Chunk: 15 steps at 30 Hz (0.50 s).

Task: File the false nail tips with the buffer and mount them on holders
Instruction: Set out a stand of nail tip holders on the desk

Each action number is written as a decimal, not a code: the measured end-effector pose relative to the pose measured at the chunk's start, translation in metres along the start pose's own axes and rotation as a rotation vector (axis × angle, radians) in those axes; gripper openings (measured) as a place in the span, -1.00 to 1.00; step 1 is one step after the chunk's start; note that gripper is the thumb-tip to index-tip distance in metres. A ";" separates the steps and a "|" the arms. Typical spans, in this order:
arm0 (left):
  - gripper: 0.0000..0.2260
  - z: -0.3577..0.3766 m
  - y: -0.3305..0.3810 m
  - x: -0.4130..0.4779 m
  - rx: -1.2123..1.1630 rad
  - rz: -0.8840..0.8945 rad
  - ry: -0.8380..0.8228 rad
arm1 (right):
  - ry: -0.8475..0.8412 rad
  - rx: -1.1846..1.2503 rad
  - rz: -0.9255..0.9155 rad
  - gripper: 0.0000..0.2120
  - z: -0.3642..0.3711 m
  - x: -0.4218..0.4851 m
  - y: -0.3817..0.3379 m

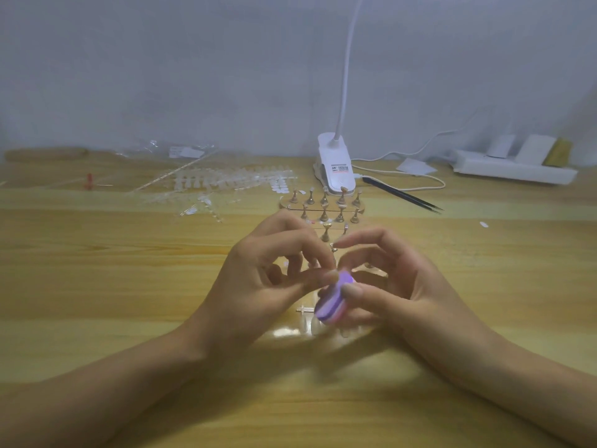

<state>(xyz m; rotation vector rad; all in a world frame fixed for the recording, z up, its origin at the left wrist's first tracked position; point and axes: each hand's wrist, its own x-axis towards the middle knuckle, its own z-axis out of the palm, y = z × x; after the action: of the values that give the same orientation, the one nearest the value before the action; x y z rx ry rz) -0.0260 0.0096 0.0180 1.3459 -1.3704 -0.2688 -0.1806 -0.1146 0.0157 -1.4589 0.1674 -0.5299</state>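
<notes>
fingers point(352, 291) of the right hand point(397, 286) pinch a purple buffer point(331, 305) between thumb and curled digits, low over the tabletop point(129, 286). the left hand point(265, 279) meets it from the other side, thumb and forefinger closed together at the buffer's upper edge; whatever they grip is too small and blurred to tell, though it may be a nail tip. both forearms rest on the wood. just behind the hands stands a clear stand point(323, 208) carrying rows of small gold holders point(324, 215), a few with pale tips on top. one more holder point(326, 231) stands nearer, between the two hands' raised fingertips. clear strips of unused tips point(219, 184) lie scattered to the left rear, beside a crumpled plastic bag point(181, 150). a white clip lamp point(336, 166) sits behind the stand, its neck rising out of view. black tweezers point(400, 194) lie to its right, tips pointing right. a white power strip point(513, 171) lies along the wall at far right, and a small red object point(89, 181) sits at far left.
</notes>
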 end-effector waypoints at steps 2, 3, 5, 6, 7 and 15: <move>-0.90 0.000 0.001 0.000 -0.020 -0.010 0.006 | 0.070 0.040 -0.036 -0.64 0.000 0.001 0.000; -0.89 -0.001 0.001 0.000 -0.040 -0.026 0.016 | 0.135 0.042 -0.053 -0.64 -0.002 0.001 -0.001; -0.88 -0.001 0.001 0.000 -0.059 -0.041 0.028 | 0.119 0.014 -0.032 -0.65 -0.003 0.001 -0.001; -0.88 0.000 0.001 0.000 -0.057 -0.035 0.023 | 0.034 0.003 -0.009 -0.66 -0.001 0.000 0.000; -0.89 0.000 0.001 0.000 -0.047 -0.024 0.015 | -0.037 -0.002 -0.009 -0.67 0.001 -0.001 0.001; -0.90 0.000 0.000 0.000 -0.034 -0.041 0.031 | -0.045 -0.057 -0.074 -0.74 0.002 -0.004 0.000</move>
<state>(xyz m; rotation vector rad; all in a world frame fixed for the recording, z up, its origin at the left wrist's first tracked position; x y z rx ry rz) -0.0259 0.0099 0.0180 1.3454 -1.3084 -0.2967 -0.1832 -0.1116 0.0149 -1.5361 0.0945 -0.5559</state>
